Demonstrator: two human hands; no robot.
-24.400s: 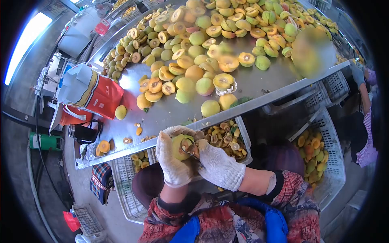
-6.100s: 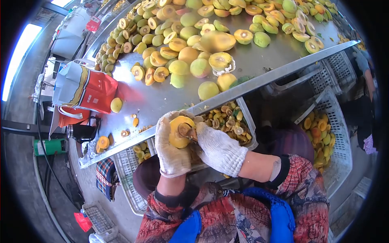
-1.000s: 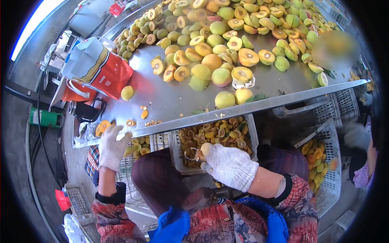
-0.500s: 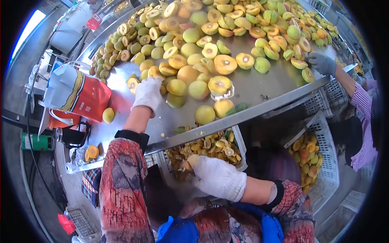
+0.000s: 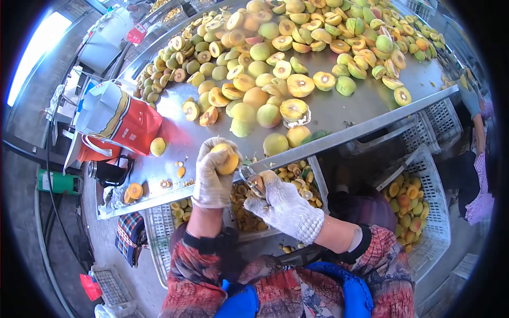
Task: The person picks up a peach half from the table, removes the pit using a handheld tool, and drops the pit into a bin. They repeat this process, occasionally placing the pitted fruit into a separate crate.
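In a white knit glove, my left hand point(image 5: 211, 177) is closed around a yellow peach half point(image 5: 228, 160), above the table's front edge. Just to its right is my right hand point(image 5: 286, 204), also gloved, gripping a pitting spoon point(image 5: 248, 173) with a curved metal head. That head points at the peach half, close to its side. Beneath both hands stands a crate point(image 5: 319, 185) filled with cut peach pieces and scraps. Whole and halved peaches point(image 5: 256, 98) are heaped on the metal table point(image 5: 339, 114) in front of me.
A red and white bag point(image 5: 139, 127) stands on the table's left side, with a loose peach point(image 5: 157, 147) beside it. A crate of peaches point(image 5: 437, 212) is at the lower right. At the far right is another person's arm point(image 5: 479, 132). A plaid bag point(image 5: 131, 233) hangs below the table's left end.
My left hand has drawn back from the heap on the table with a peach half in it, toward my right hand. The other person's gloved hand has moved away from the table edge.
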